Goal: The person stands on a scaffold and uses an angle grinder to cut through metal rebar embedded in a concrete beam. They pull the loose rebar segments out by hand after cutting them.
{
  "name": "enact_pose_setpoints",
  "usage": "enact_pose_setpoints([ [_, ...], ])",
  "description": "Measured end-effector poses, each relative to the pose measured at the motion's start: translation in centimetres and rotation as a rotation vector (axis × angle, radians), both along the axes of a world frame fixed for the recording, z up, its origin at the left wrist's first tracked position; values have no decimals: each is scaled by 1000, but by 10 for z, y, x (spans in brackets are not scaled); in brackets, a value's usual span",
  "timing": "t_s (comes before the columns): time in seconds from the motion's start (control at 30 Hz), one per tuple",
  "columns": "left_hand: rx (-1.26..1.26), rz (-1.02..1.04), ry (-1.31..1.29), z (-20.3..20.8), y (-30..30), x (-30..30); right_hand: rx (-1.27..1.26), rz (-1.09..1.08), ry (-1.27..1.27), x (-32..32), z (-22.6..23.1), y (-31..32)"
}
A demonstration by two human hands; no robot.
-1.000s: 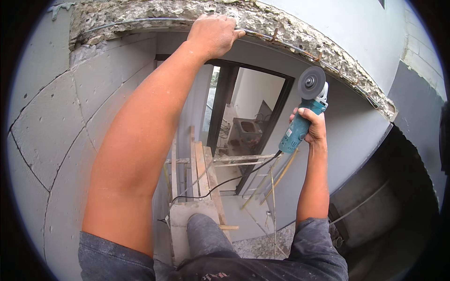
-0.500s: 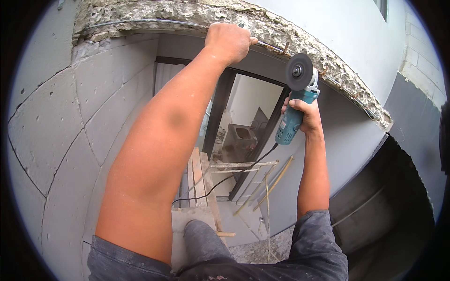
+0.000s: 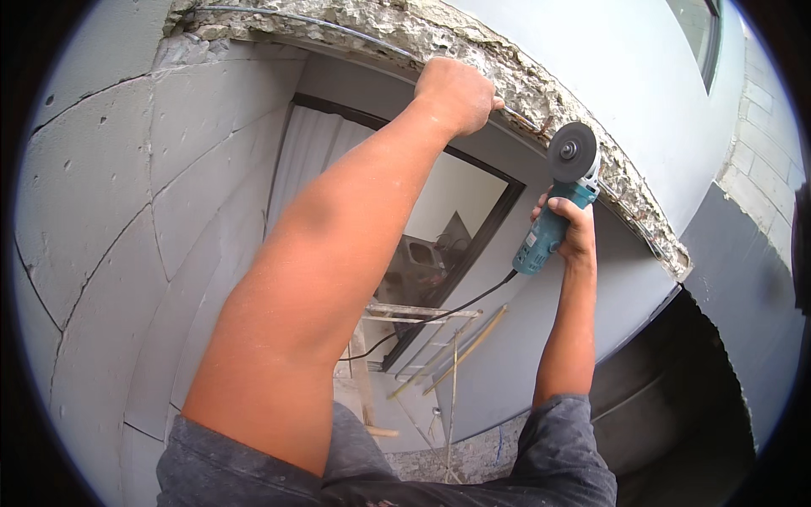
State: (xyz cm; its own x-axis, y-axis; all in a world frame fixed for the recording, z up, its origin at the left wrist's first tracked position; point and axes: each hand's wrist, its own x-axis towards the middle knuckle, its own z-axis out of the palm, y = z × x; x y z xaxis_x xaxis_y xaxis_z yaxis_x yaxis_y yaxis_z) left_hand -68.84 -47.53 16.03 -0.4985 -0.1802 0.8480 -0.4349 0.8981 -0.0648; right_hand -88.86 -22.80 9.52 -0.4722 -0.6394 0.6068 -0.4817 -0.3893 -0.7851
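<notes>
My left hand point(image 3: 460, 95) is raised to the broken concrete edge point(image 3: 583, 110), its fingers closed around a thin steel rod point(image 3: 325, 25) that runs along that edge. Beyond the fist a short stretch of the rod shows, with a rusty bit near it. To the right, my right hand point(image 3: 576, 226) grips a teal angle grinder point(image 3: 541, 235) by its body, thumb across the front. The grinder points upward, and its dark cutting disc point(image 3: 572, 152) stands close below the rough edge; whether it touches cannot be made out. A black cord point(image 3: 456, 306) trails from the grinder's lower end.
A grey block wall point(image 3: 110, 220) with cracked joints rises at the left. Below are a dark-framed doorway point(image 3: 494, 228), a metal frame point(image 3: 422, 313) and wooden planks point(image 3: 361, 380). A dark opening point(image 3: 676, 406) lies at the lower right, a window point(image 3: 697, 38) at the upper right.
The whole view has shifted, so the concrete edge sits lower around my hands. My left fist and the grinder appear further right in the picture. Both hands keep their hold.
</notes>
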Motion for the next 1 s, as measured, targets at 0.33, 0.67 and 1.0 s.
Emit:
enact_pose_setpoints([
  [0.33,-6,-48,53,-3,-4,3,40,-20,14,6,6,2],
  [0.67,-18,-65,36,-2,-3,6,56,-32,10,-5,-1,4],
  [1.0,-6,-68,32,-1,-2,6,37,-9,10,-3,2,0],
])
